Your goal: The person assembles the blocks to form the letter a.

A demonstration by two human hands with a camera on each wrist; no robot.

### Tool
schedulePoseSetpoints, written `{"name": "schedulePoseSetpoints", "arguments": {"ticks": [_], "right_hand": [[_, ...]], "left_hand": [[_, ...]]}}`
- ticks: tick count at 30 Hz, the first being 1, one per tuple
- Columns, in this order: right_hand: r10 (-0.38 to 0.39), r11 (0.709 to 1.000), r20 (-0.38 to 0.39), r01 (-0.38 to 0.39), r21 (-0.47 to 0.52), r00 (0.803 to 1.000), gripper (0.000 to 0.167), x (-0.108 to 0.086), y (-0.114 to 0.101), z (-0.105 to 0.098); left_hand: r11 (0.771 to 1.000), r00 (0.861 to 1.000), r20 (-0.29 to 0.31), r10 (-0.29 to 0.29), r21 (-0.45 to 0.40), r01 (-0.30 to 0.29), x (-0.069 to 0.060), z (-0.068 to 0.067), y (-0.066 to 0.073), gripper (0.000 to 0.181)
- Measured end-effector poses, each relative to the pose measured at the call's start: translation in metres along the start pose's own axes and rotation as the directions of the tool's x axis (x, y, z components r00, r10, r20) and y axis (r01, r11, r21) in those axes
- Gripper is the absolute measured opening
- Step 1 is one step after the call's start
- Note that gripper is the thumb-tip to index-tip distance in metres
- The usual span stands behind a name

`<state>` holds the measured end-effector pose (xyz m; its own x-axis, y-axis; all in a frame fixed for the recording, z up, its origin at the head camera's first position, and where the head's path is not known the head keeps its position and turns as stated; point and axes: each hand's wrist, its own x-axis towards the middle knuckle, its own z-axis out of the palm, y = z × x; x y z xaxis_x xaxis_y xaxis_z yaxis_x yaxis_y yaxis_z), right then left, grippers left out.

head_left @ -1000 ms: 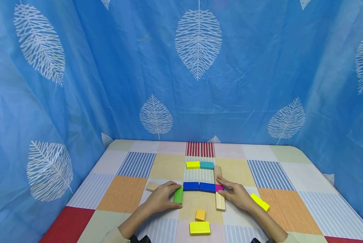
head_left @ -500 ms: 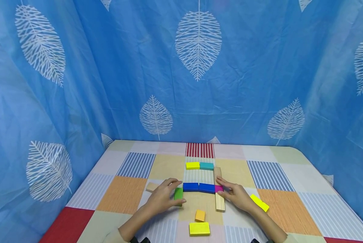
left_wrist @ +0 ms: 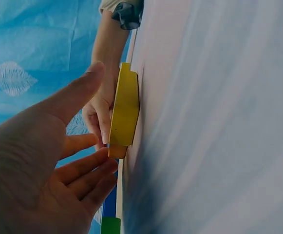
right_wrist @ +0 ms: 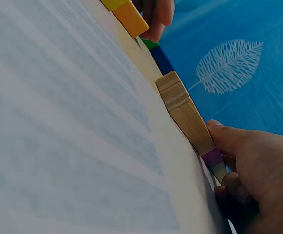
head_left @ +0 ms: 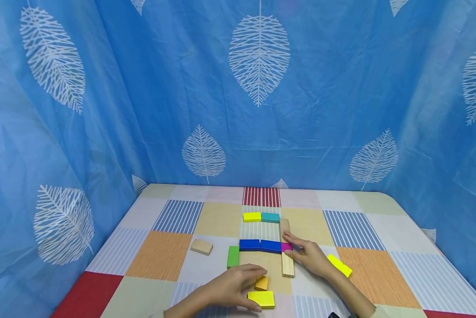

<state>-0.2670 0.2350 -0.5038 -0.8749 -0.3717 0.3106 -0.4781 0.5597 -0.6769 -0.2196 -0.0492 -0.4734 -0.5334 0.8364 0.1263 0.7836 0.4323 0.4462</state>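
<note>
Well, the yellow block (head_left: pixel 263 300) is oblong, the orange block (head_left: pixel 262 284) shorter.

Head view from above, forward and down, wrist views low and close, sharing the orange block (right_wrist: pixel 131 20)

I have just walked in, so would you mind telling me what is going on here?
A person is working at a table. The left hand is spread around the orange block and the near yellow block, apparently gripping neither. The right hand rests at a magenta block set between two wood blocks. From there, two blue blocks run across toward the green block.
</note>
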Motion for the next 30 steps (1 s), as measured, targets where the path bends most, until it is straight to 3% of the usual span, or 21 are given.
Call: {"name": "schedulePoseSetpoints", "arguments": {"ticks": [6,11,18,23,30], "right_hand": [[-0.008,1.000,-0.012,0.008,-0.001,1.000,0.045,0.000,-0.012,-0.001],[-0.012,1.000,-0.013,0.012,0.020,1.000,0.044,-0.002,-0.033,-0.006],[-0.007,1.000,0.017,0.007,-0.016,1.000,0.049,0.000,-0.002,-0.001],[0.000,1.000,0.005,0.000,-0.009,1.000,0.049,0.000,-0.001,-0.001],[-0.004,1.000,0.001,0.004,0.003,1.000,0.048,0.001,-0.001,0.000]], "left_hand": [[0.996,0.997,0.076,-0.019,-0.089,0.026,0.000,-0.001,-0.004,0.067],[0.997,0.995,0.088,0.040,-0.072,-0.034,0.000,-0.001,-0.006,0.061],[0.979,0.986,0.109,0.126,-0.175,-0.106,0.008,0.002,-0.006,0.057],[0.973,0.978,0.130,0.165,-0.184,-0.140,0.016,0.002,-0.004,0.063],[0.973,0.980,0.137,0.148,-0.195,-0.119,0.022,0.004,-0.003,0.067]]}}
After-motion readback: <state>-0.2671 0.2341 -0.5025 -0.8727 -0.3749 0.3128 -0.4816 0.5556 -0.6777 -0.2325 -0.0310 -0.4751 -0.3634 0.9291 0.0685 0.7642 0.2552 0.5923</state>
